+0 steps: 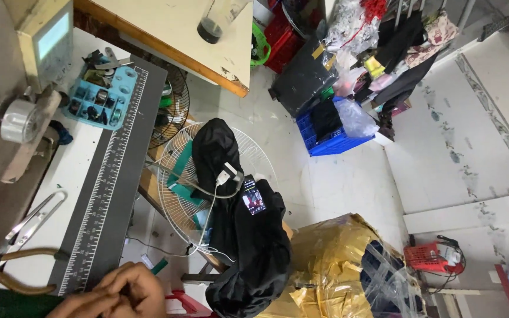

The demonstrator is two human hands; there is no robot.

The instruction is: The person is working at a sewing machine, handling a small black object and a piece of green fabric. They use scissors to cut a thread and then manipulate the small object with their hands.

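My two hands are pressed together at the bottom edge, over the near end of a white sewing table [78, 171]. My right hand [139, 285] lies with curled fingers over my left hand [81, 305]. Whether either holds anything is hidden. Just left of them lie scissors with brown handles [25, 272]. A black measuring strip [110, 171] runs along the table edge right above my hands. Silver snips [33, 218] rest farther up the table.
A sewing machine handwheel [16, 121] and a grey control box [48, 38] stand at the left, beside a blue tray of small parts [98, 97]. On the floor are a white fan [175, 176], black cloth with a lit phone [253, 200], a gold-wrapped bundle [331, 259] and a blue crate [331, 144].
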